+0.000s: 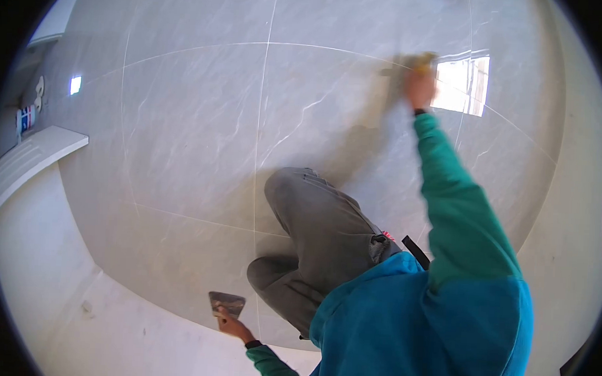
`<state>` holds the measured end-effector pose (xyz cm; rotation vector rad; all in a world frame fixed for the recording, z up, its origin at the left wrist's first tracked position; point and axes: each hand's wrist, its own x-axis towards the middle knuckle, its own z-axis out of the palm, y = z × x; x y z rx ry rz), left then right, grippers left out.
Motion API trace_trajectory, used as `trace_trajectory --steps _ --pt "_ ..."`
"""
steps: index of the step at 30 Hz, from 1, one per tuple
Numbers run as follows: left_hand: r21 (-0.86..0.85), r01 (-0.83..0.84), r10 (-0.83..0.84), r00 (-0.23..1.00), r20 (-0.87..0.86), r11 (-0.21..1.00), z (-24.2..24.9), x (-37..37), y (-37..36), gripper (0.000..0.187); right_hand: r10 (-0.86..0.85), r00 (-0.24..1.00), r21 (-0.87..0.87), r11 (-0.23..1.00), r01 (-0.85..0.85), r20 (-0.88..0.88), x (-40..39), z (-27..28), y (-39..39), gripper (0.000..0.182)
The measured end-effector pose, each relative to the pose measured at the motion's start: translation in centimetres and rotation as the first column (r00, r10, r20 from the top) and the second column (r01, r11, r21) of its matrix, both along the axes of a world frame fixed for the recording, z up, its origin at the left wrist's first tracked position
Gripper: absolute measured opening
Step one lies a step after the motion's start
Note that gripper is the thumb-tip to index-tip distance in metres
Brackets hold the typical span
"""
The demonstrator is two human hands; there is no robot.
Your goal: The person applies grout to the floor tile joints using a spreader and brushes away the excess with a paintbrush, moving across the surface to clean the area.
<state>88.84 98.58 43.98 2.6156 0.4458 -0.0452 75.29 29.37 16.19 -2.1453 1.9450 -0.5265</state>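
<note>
Stretched far forward at the upper right, my right hand (420,89) is closed round a small yellowish thing (425,60), blurred by motion, at the tiled floor (196,116) near a grout line. At the bottom, my left hand (233,325) grips a flat, dark, smeared scraper blade (227,304), held above the floor close to the wall. Thin whitish grout lines cross the grey tiles. My bent legs in grey trousers (319,222) rest on the floor between the two hands.
A white ledge (44,153) juts out at the left, with a white, blue and red container (26,119) beyond it. Pale walls (127,328) border the floor at the bottom and right. Bright window light reflects on the tiles beside my right hand.
</note>
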Motion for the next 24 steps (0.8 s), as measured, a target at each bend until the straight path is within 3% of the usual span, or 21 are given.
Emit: trace_trajectory --steps 1,2,3,4,5,8,9,12,13,14,15,16,17,18,19,21,23,24 --pt "-0.033 0.048 -0.048 0.999 0.013 0.998 -2.2 -0.5 0.9 0.041 0.148 0.989 0.144 0.979 -0.142 -0.031 7.2 1.9 6.2 0.022" --pt "-0.061 0.093 -0.092 0.996 0.022 0.994 -2.7 -0.7 -0.5 0.040 0.273 0.961 0.108 0.955 -0.277 0.052 13.4 2.2 12.2 0.020" --pt "-0.128 0.083 -0.084 0.996 0.001 0.988 -2.8 -1.3 -1.6 0.039 0.343 0.915 0.179 0.907 -0.382 0.213 18.2 3.9 18.1 0.019" --pt "-0.206 0.071 -0.075 0.997 -0.012 0.976 -2.9 -0.9 -5.1 0.038 0.503 0.810 0.160 0.811 -0.563 0.301 22.3 4.2 23.0 0.022" --pt "-0.188 0.113 -0.126 0.990 -0.058 0.976 -3.3 -0.3 -5.7 0.038 0.464 0.791 0.385 0.698 -0.604 0.399 26.0 5.2 26.8 0.024" --pt "-0.250 0.194 -0.214 0.975 -0.056 0.949 -2.0 1.1 -9.3 0.039 0.513 0.607 0.377 0.487 -0.788 0.607 30.0 11.3 31.5 0.019" --pt "-0.252 0.183 -0.203 0.978 -0.055 0.950 -2.1 1.4 -9.0 0.039 0.521 0.601 0.375 0.479 -0.793 0.605 30.2 11.7 31.4 0.019" --pt "-0.240 0.061 -0.067 0.998 -0.017 0.969 -2.1 -0.1 -7.5 0.040 0.383 0.393 0.046 0.665 -0.746 0.836 26.1 13.0 26.8 0.026" --pt "-0.267 0.021 -0.029 0.999 -0.026 0.964 -2.9 -1.0 -6.4 0.040 0.519 0.272 -0.198 0.679 -0.706 0.810 23.1 11.7 23.1 0.029" --pt "-0.299 -0.013 -0.001 0.999 -0.044 0.954 -3.8 -2.1 -5.3 0.041 0.708 0.348 -0.289 0.612 -0.736 0.615 19.6 8.8 18.1 0.029" --pt "-0.309 -0.015 0.001 0.999 -0.048 0.951 -4.8 -3.6 -4.8 0.041 0.683 0.579 -0.232 0.712 -0.662 0.445 15.1 7.9 13.6 0.028" --pt "-0.405 -0.109 0.100 0.994 -0.044 0.908 -5.6 -4.7 -4.6 0.042 0.612 0.649 -0.186 0.776 -0.602 0.452 9.8 4.1 8.4 0.026" --pt "-0.495 -0.199 0.202 0.978 -0.048 0.846 -6.2 -5.6 -4.7 0.043 0.622 0.706 -0.266 0.783 -0.562 0.337 6.1 4.6 3.4 0.024" --pt "-0.498 -0.205 0.204 0.977 -0.057 0.843 -6.6 -6.0 -4.7 0.043 0.554 0.820 -0.353 0.803 -0.481 0.144 3.1 5.6 0.0 0.025" --pt "-0.484 -0.218 0.220 0.974 -0.052 0.848 -6.9 -6.2 -4.8 0.044 0.436 0.896 -0.343 0.858 -0.382 0.091 1.3 6.6 -2.7 0.025" --pt "-0.467 -0.236 0.242 0.969 -0.048 0.852 -7.1 -5.7 -5.2 0.045 0.201 0.975 -0.232 0.948 -0.217 -0.090 1.6 8.7 -5.3 0.037" --pt "-0.494 -0.280 0.277 0.957 -0.080 0.823 -7.1 -5.0 -5.6 0.045 0.146 0.978 0.067 0.988 -0.137 -0.149 3.1 2.0 -8.5 0.044" --pt "-0.495 -0.280 0.278 0.957 -0.079 0.823 -7.3 -4.8 -5.9 0.045 0.094 0.988 -0.066 0.993 -0.103 -0.122 8.2 4.3 -3.3 0.038"
